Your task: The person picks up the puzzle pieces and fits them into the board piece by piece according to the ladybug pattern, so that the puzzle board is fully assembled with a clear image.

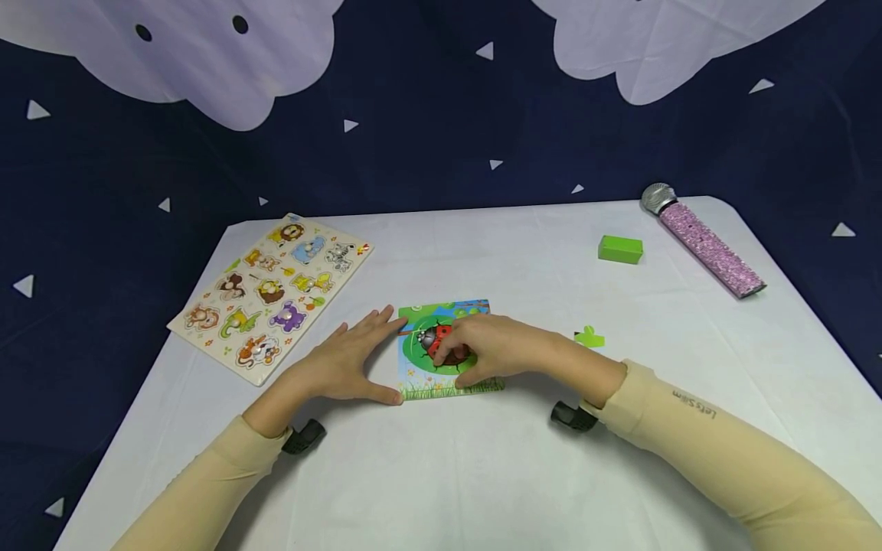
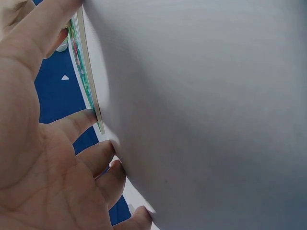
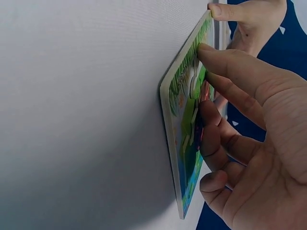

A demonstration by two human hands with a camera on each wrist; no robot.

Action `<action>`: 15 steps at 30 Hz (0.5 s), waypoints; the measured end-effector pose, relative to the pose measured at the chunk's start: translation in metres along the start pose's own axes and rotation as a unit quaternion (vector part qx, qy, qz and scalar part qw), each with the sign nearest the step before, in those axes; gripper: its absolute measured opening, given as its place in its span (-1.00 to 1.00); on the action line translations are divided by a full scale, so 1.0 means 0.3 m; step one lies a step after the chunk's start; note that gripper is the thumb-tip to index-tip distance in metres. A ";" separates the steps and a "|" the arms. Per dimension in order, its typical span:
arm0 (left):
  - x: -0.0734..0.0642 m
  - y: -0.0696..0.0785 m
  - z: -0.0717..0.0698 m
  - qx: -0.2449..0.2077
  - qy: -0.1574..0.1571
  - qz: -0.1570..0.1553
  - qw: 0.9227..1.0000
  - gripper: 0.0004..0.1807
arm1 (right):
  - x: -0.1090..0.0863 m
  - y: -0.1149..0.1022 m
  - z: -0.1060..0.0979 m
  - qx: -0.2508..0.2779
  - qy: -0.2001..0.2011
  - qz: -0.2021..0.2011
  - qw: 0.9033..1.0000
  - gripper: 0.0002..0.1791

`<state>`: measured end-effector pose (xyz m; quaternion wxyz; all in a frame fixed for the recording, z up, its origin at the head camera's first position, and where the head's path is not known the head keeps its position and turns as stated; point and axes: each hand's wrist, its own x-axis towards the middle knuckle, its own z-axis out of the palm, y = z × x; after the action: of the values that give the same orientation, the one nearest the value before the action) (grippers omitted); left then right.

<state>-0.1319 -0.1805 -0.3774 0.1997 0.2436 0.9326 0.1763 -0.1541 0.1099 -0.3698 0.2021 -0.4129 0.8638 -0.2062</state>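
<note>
A square ladybug jigsaw puzzle (image 1: 420,367) lies on the table with its wooden tray edge towards me. My left hand (image 1: 344,360) is spread at its left side, the thumb and index finger touching the border. Over the right part of the picture, my right hand (image 1: 492,348) has bent fingers and thumb gripping a puzzle piece (image 3: 195,87), whose edge stands raised above the board in the right wrist view. That hand covers much of the ladybug's right side. A loose light-green puzzle piece (image 1: 589,337) lies on the table beyond the right forearm.
An animal peg puzzle board (image 1: 276,283) lies at the back left. Towards the back right are a green block (image 1: 620,249) and a pink glittery microphone (image 1: 710,249). The white-covered table (image 1: 441,474) ends at a dark curtain (image 1: 427,99).
</note>
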 end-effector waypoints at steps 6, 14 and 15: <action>0.005 -0.005 0.002 0.003 -0.002 -0.004 1.000 0.34 | -0.006 0.001 0.007 0.010 0.009 -0.014 1.000 -0.63; 0.000 -0.008 0.001 0.005 0.000 -0.005 1.000 0.36 | -0.025 0.006 0.018 0.006 0.025 -0.023 0.999 -0.67; 0.000 -0.008 0.001 0.005 0.000 -0.005 1.000 0.36 | -0.030 0.008 0.018 0.007 0.028 -0.019 0.999 -0.67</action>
<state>-0.1328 -0.1823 -0.3787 0.1993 0.2403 0.9346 0.1704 -0.1477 0.1175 -0.3739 0.1764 -0.4219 0.8598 -0.2273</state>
